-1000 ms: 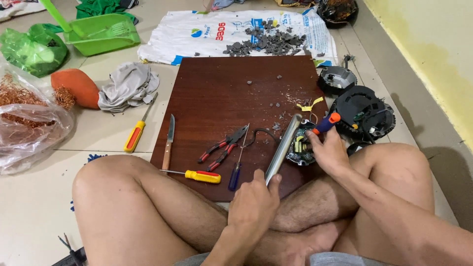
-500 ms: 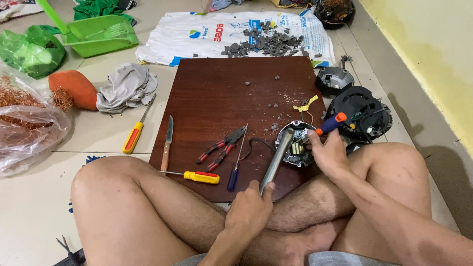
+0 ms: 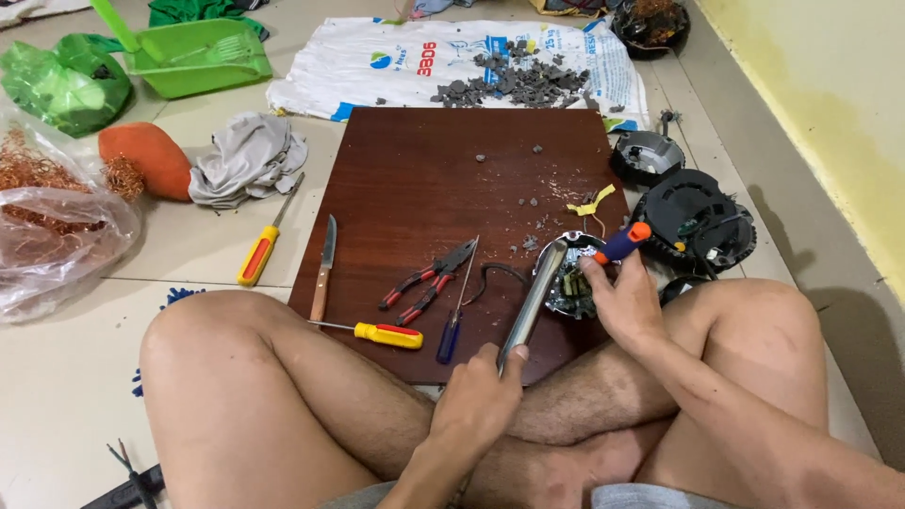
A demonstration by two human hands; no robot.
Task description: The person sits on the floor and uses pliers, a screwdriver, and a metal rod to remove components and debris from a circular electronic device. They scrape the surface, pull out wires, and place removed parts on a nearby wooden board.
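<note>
Pale floor tiles [image 3: 189, 250] fill the head camera's downward view, with a yellowish wall [image 3: 830, 85] along the right edge. On the floor lies a dark reddish-brown board [image 3: 424, 170], and the person sits cross-legged at its near edge, bare knees on either side. Their left hand [image 3: 479, 401] is wrapped shut around the lower end of a metal bar [image 3: 531, 303], which slants up and away until its far end rests on a small round device with exposed parts [image 3: 571, 281] at the board's right edge. Their right hand [image 3: 624, 300] is clamped on a screwdriver with a blue and orange handle [image 3: 622, 243], held against the same device, just beside the bar's tip. On the board to the left of the hands lie red-handled pliers [image 3: 429, 280], a blue-handled screwdriver [image 3: 455, 316], a yellow-handled screwdriver [image 3: 377, 333] and a knife [image 3: 324, 268], all near one another. Grey crumbs [image 3: 528, 198] are scattered over the board. Right of the board sit black round housings [image 3: 696, 219]. Beyond it, a white printed sack [image 3: 377, 66] carries a heap of grey fragments [image 3: 518, 80]. To the left are a grey rag [image 3: 247, 155], a second yellow-handled screwdriver [image 3: 259, 253], an orange lump [image 3: 149, 158], a clear bag of copper wire [image 3: 52, 226] and a green dustpan [image 3: 193, 57].
</note>
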